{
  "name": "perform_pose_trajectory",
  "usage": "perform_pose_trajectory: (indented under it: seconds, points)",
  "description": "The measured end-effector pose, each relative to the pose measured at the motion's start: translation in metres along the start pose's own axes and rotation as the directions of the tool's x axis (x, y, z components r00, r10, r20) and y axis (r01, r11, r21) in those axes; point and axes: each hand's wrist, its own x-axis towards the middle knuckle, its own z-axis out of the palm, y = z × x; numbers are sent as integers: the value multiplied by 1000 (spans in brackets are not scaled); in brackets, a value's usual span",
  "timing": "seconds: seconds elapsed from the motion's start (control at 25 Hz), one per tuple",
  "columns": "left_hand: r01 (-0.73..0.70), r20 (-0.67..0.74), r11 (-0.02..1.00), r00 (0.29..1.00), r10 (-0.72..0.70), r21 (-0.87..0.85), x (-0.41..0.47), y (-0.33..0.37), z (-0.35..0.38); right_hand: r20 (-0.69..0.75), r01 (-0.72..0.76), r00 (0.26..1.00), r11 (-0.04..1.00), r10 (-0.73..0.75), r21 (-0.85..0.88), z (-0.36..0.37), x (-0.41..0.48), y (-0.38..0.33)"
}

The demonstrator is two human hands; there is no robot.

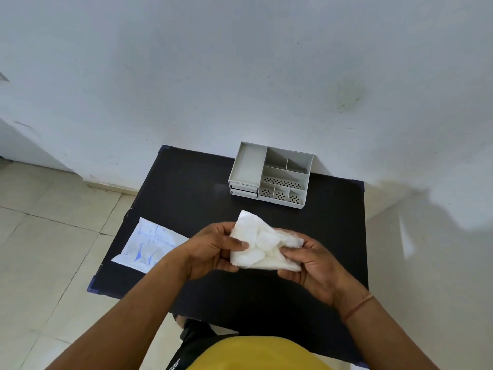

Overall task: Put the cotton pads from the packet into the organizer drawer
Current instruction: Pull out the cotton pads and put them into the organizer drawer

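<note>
A loose bunch of white cotton pads (262,243) is held above the middle of the black table (186,188). My left hand (213,248) grips its left side with the thumb on top. My right hand (310,261) grips its right side. The white packet with blue print (149,243) lies flat at the table's left edge, partly behind my left forearm. The grey organizer (270,174) stands at the table's far side by the wall, with several open top compartments and two small drawers (244,190) shut at its front left.
A white wall rises right behind the table. Beige floor tiles (48,236) lie to the left. The table's near edge is close to my body, where a yellow shirt (256,353) shows at the bottom.
</note>
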Motion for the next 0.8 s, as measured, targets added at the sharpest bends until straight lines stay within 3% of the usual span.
perform_pose_trajectory:
  seconds: [0.52,0.8]
  points:
    - [-82,6,970,997,83,231,-8,10,-11,-107,-172,979,985,173,18,26,10,-6]
    - [-69,18,978,998,67,196,-12,14,-14,-81,-99,992,993,94,-70,30,13,-1]
